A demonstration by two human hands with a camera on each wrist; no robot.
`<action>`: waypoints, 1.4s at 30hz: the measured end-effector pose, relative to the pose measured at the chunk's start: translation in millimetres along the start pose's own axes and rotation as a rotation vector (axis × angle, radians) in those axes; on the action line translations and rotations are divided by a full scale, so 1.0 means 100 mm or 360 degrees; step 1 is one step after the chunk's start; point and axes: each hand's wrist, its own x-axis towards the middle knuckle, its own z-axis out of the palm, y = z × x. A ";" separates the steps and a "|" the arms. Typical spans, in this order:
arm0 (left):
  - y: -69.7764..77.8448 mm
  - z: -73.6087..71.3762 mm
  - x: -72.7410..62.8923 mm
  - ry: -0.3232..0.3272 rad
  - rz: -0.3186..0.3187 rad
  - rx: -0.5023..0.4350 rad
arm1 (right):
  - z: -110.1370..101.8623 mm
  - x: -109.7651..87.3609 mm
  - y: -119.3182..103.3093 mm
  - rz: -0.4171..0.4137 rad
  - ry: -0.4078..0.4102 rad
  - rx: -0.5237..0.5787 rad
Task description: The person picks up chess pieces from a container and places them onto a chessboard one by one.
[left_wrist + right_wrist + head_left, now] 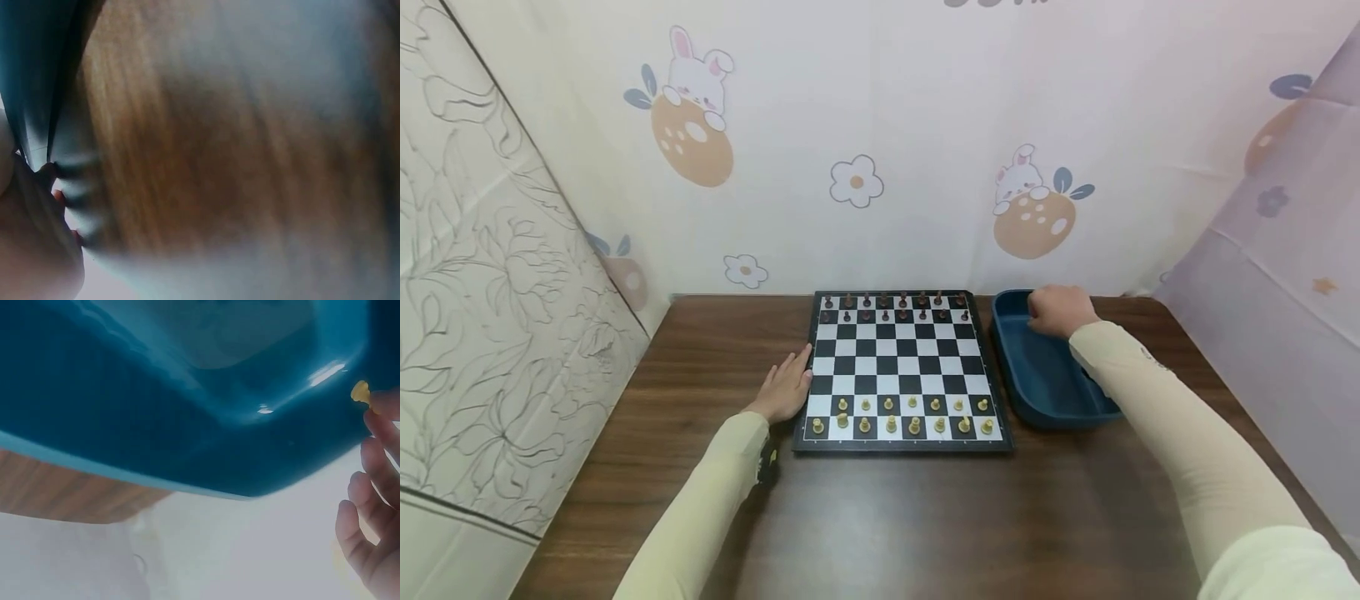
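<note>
My right hand [1062, 310] is over the far end of the blue basin [1052, 418], its thumb and index finger pinching a small yellow chess pawn [360, 392]. In the right wrist view the other fingers [350, 526] are spread loosely beside the basin's rim. Straight fingers of my left hand [784, 387] lie against the left edge of the chessboard [895, 364]. Two rows of yellow chess pieces [914, 426] stand on the board's near side. Dark red-brown pieces [903, 315] fill two rows at the far side.
The board and basin sit side by side on a brown wooden table [880, 525]. Behind the table hangs a pale wall covering [925, 208] printed with rabbits and flowers. Another patterned panel [490, 292] borders the left side, and a curtain [1285, 267] the right.
</note>
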 end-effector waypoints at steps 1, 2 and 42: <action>-0.01 0.00 0.01 -0.0003 -0.0003 0.0002 | -0.04 0.01 -0.04 -0.0011 0.0001 -0.0006; -0.02 0.00 0.01 -0.0004 -0.0008 0.0002 | -0.07 0.01 -0.08 -0.0018 0.0001 -0.0018; -0.01 0.01 0.00 -0.0019 -0.0002 -0.0021 | -0.30 0.19 -1.78 -0.0653 0.0182 -0.0138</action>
